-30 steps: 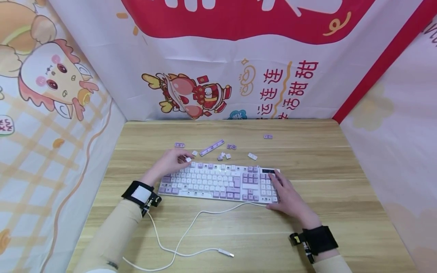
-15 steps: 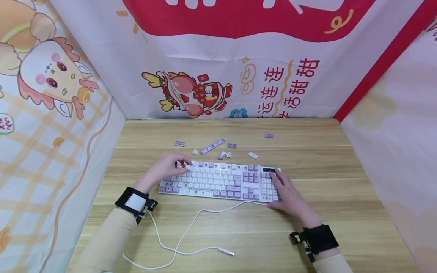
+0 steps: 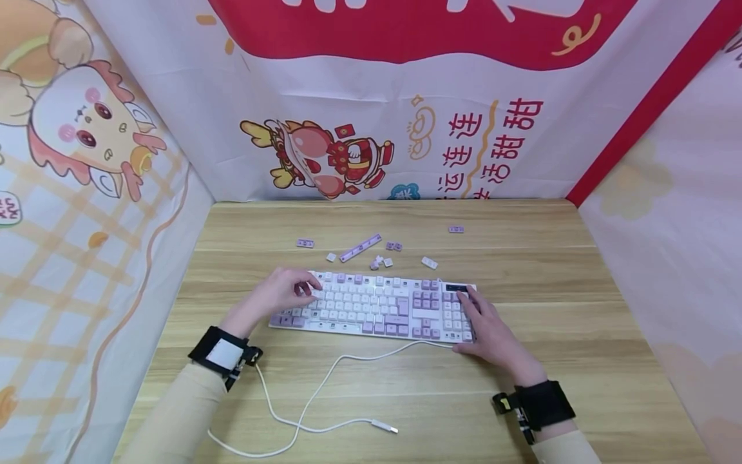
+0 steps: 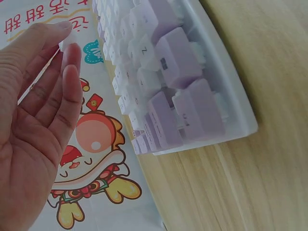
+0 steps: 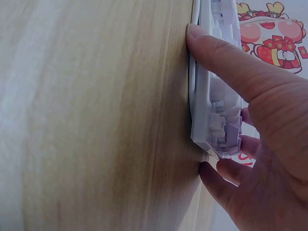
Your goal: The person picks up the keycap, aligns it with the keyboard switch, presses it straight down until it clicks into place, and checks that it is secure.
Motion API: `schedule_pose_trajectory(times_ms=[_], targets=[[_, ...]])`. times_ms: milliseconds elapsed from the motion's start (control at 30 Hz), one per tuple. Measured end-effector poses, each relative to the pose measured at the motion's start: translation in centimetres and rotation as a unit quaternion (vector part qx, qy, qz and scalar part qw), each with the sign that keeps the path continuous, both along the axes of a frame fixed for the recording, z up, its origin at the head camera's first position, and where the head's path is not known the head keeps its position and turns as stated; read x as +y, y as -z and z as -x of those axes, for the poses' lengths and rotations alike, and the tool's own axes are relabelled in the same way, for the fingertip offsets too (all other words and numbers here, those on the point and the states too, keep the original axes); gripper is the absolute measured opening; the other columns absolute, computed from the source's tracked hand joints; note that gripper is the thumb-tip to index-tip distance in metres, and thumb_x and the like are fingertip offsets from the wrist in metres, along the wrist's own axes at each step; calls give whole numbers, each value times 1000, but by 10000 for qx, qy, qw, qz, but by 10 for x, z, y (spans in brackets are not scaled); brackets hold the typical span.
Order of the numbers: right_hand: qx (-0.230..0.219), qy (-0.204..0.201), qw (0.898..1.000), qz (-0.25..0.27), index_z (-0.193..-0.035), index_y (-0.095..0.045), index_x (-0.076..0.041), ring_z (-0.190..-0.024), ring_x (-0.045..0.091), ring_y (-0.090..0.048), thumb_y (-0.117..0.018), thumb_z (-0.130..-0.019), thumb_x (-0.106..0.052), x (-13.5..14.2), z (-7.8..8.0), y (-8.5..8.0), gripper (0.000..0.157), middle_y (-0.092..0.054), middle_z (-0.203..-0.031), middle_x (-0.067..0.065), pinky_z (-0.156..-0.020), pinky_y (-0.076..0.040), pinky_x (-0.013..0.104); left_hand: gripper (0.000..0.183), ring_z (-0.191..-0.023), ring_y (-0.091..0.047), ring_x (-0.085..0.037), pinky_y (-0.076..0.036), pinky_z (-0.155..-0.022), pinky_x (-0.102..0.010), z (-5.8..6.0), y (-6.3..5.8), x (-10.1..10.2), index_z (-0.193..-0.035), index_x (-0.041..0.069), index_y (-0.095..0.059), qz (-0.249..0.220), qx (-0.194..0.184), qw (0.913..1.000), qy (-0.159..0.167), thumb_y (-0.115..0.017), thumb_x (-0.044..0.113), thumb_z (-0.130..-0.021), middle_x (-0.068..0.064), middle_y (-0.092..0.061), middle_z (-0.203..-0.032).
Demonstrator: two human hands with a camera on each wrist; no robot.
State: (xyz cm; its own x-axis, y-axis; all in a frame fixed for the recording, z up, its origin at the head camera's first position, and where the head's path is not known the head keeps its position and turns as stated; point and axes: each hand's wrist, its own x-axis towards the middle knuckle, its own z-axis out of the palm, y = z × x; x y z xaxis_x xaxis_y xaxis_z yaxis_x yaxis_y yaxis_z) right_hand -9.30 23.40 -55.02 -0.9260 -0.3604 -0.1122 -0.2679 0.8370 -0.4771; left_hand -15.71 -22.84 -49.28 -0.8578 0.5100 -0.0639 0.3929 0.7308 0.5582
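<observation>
A white and lilac keyboard [image 3: 355, 304] lies across the wooden table, with gaps in its bottom row. Over its left end, my left hand [image 3: 281, 291] pinches a small white keycap [image 4: 69, 38] between thumb and fingertips. The left wrist view shows this hand raised beside the lilac corner keys [image 4: 198, 109]. My right hand [image 3: 494, 332] holds the keyboard's right end, its thumb [image 5: 211, 45] along the front edge and its other fingers spread around the end and over the number keys.
Behind the keyboard lie a long lilac spacebar [image 3: 361, 248], several loose white keycaps [image 3: 388, 262] and small lilac pieces [image 3: 305, 243]. A white cable [image 3: 301, 426] loops over the table in front, ending in a USB plug [image 3: 384, 426]. Printed cloth walls [image 3: 464, 84] enclose the table.
My left hand, with the keycap, has drawn back from the keyboard's far edge, moving left and toward me over the left keys. My right hand has stayed at the right end.
</observation>
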Motion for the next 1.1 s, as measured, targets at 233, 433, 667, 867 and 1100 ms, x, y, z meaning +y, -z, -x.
schedule_pose_trajectory(times_ms=[233,433,667,867,1100], targets=[[-97,13,9999,-83,-159,-19,-9,-147,50,-22,-88,-73,-36,-1,1,-1,114,-8,-166,24,-115,-32,62,16,-82,-67,-3,-57,-77,-24,-5,2,-3,-101,19,-79,371,-468,9982,45,-79,19,-85,5,-75,-95],[-89,-25,9999,-74,-159,-19,-8,-147,51,-22,-88,-74,-35,-1,2,-2,113,-8,-166,25,-116,-32,63,13,-81,-68,-3,-58,-75,-24,-10,4,-3,-100,19,-79,368,-914,9951,69,-77,16,-87,5,-76,-95],[-8,-37,10000,-52,-159,-21,-8,-147,51,-23,-89,-73,-34,-2,1,-4,113,-9,-166,25,-115,-33,63,13,-74,-62,-1,-54,-68,-18,-13,14,-1,-98,15,-76,410,-631,9970,200,-79,14,-85,5,-73,-87],[105,-55,9999,-30,-158,-22,-6,-146,52,-24,-90,-72,-31,-2,0,-4,112,-11,-165,26,-115,-33,63,11,-71,-61,-1,-53,-66,-18,-14,14,3,-93,16,-74,441,-547,9974,154,-80,14,-84,7,-70,-82],[26,-29,10000,-50,-159,-21,-7,-147,51,-23,-89,-73,-33,-2,0,-4,112,-10,-165,25,-115,-33,63,11,-74,-62,-1,-53,-69,-20,-17,9,11,-95,17,-77,846,-199,9958,271,-80,15,-84,5,-75,-89]])
